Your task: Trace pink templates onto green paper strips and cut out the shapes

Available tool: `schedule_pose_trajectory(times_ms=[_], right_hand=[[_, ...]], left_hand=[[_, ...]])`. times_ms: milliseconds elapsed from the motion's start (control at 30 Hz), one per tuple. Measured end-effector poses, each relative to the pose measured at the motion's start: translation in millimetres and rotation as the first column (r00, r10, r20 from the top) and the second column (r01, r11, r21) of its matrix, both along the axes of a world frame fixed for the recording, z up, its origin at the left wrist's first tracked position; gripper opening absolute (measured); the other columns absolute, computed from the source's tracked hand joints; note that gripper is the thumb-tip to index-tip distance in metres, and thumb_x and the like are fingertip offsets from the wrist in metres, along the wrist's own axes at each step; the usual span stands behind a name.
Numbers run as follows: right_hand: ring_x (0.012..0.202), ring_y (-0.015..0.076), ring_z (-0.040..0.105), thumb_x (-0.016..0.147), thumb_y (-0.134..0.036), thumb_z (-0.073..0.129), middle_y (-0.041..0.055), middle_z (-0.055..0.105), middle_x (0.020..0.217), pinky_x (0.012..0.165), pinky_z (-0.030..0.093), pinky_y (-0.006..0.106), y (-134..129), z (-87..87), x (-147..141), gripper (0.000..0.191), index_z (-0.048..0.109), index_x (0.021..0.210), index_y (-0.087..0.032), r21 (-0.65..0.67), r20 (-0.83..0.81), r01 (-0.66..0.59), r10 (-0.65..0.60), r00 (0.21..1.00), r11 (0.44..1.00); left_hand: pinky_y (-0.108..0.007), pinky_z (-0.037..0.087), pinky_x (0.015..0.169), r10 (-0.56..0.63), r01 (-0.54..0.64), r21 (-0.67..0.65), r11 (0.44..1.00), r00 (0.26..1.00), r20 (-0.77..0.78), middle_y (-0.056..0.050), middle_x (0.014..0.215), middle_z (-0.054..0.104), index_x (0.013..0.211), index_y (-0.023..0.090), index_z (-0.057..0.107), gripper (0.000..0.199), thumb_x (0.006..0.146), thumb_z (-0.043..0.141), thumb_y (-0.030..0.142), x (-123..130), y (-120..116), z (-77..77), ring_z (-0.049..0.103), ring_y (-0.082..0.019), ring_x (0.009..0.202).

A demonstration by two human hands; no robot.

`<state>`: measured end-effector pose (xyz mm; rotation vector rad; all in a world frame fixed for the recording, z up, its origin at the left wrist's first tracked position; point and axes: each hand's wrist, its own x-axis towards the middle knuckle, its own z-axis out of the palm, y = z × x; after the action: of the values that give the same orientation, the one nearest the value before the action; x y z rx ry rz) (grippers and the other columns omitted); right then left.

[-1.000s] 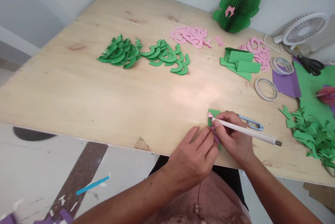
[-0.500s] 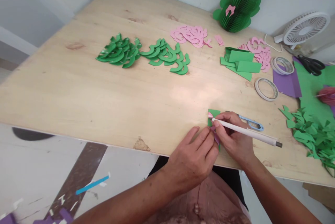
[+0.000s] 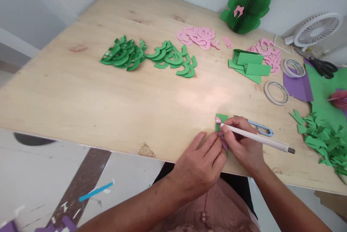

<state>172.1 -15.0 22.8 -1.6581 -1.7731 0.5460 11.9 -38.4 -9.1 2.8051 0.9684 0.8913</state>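
Near the table's front edge, my right hand [image 3: 245, 143] is closed round a white pen [image 3: 257, 137], its tip down on a small green paper piece [image 3: 222, 117]. A pink paper shape [image 3: 218, 120] lies on top of the green piece, partly covered by my fingers. My left hand [image 3: 202, 159] rests with its fingers spread and lying on the lower part of these papers, pressing them to the table. Just beyond my right hand lies a light blue cutter [image 3: 261, 127], partly hidden by it.
Green curved cutouts [image 3: 170, 56], pink cutouts [image 3: 197, 37] and folded green paper [image 3: 251, 64] lie farther back. Tape rolls [image 3: 276, 93], black-handled scissors [image 3: 324, 67], green scraps [image 3: 322, 138] and a white fan [image 3: 316, 29] are at the right. A green honeycomb cactus [image 3: 248, 6] stands against the wall.
The pen's rear end has swung slightly to the right. My left hand stays on the papers, and the things on the table lie as before.
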Motion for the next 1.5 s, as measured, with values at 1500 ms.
schedule_pose_trajectory(times_ms=[1500], right_hand=[[0.052,0.0120,0.056,0.083,-0.022,0.057,-0.0020,0.063,0.064,0.046,0.044,0.023,1.5,1.3,-0.5,0.005,0.055,0.078,-0.022,0.009,0.054,0.012,-0.012,0.998,1.000]], left_hand=[[-0.046,0.040,0.104,0.007,-0.007,-0.003,1.000,1.000,0.001,-0.017,0.117,0.065,0.107,0.006,0.060,0.024,0.089,0.045,0.011,0.7,-0.8,0.1,0.055,-0.026,0.119]])
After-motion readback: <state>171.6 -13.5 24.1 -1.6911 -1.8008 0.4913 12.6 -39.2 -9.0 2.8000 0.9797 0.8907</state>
